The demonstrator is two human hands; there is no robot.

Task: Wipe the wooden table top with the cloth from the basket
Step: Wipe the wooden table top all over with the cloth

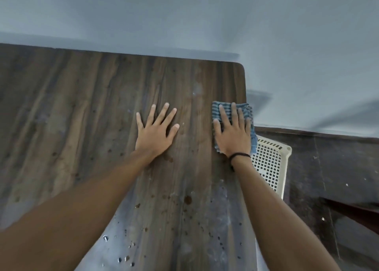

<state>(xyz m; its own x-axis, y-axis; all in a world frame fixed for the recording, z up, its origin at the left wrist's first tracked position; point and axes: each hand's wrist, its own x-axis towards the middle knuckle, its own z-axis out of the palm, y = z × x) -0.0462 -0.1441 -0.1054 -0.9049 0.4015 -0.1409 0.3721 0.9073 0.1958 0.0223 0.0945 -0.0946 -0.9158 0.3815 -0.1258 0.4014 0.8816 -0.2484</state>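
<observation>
The dark wooden table top (82, 110) fills the left and middle of the view, with dark spots and water drops near its front. A folded blue-and-white striped cloth (246, 109) lies at the table's right edge, partly overhanging it. My right hand (232, 133) presses flat on the cloth with straight fingers. My left hand (156, 131) rests flat on the bare wood to the left of the cloth, fingers spread. A cream plastic basket (270, 164) with a grid wall stands on the floor just right of the table, below the cloth.
A pale blue-grey wall (205, 20) runs behind the table's far edge. Dark floor (338, 168) lies to the right of the table, beside the basket. A black band circles my right wrist (240, 155).
</observation>
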